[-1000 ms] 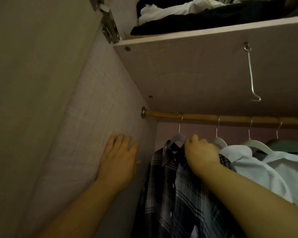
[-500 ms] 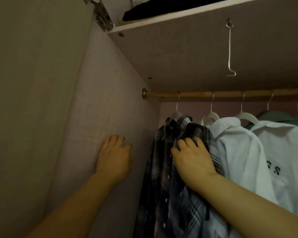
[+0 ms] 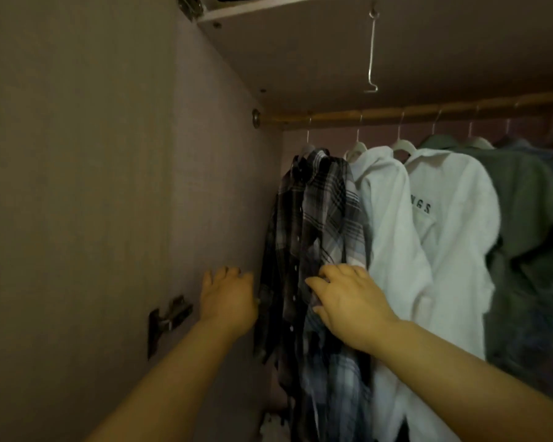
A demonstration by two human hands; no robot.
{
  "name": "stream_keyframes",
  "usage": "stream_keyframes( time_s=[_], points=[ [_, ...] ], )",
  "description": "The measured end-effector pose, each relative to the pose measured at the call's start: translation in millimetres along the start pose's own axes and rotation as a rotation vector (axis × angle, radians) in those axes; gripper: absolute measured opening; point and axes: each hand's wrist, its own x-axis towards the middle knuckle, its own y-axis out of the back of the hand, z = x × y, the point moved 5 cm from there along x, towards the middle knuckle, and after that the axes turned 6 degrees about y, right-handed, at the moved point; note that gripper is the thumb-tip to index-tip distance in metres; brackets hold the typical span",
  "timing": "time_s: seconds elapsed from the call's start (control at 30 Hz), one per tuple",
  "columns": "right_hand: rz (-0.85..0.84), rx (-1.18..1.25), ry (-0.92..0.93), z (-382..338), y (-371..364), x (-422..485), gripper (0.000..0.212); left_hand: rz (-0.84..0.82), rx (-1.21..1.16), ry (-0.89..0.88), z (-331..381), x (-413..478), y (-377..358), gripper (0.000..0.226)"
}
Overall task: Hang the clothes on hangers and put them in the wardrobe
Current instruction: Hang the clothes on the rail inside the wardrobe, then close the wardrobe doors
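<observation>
A dark plaid shirt hangs on a white hanger at the left end of the wooden rail inside the wardrobe. My right hand lies on the shirt's front at mid height, fingers relaxed and touching the cloth. My left hand is flat against the wardrobe's left side wall, just left of the shirt, holding nothing. Beside the plaid shirt hang two white shirts and a green one, each on a hanger.
A metal hook hangs from the underside of the top shelf. A door hinge sticks out of the left wall. More clothes fill the rail to the far right. Something pale lies on the wardrobe floor.
My right hand slid down from the plaid shirt's collar to its middle. My left hand slipped lower on the side wall. My view dropped, so the shelf and rail sit higher.
</observation>
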Motion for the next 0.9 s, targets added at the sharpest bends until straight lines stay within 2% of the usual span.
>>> stream_keyframes(
  time_s=[0.3,0.43,0.77,0.9],
  points=[
    [-0.271,0.071,-0.167,-88,28,-137,0.047,-0.148,-0.125,-0.120,-3,-157,8,0.047],
    [-0.322,0.044,-0.233,-113,54,-180,0.044,-0.165,-0.098,-0.142,-13,-210,34,0.051],
    [-0.287,0.010,-0.251,-180,146,-267,0.055,-0.030,-0.148,-0.182,-54,-331,126,0.052],
    [-0.210,0.007,-0.232,-211,187,-293,0.057,0.129,-0.253,-0.240,-69,-378,184,0.046]
  ],
)
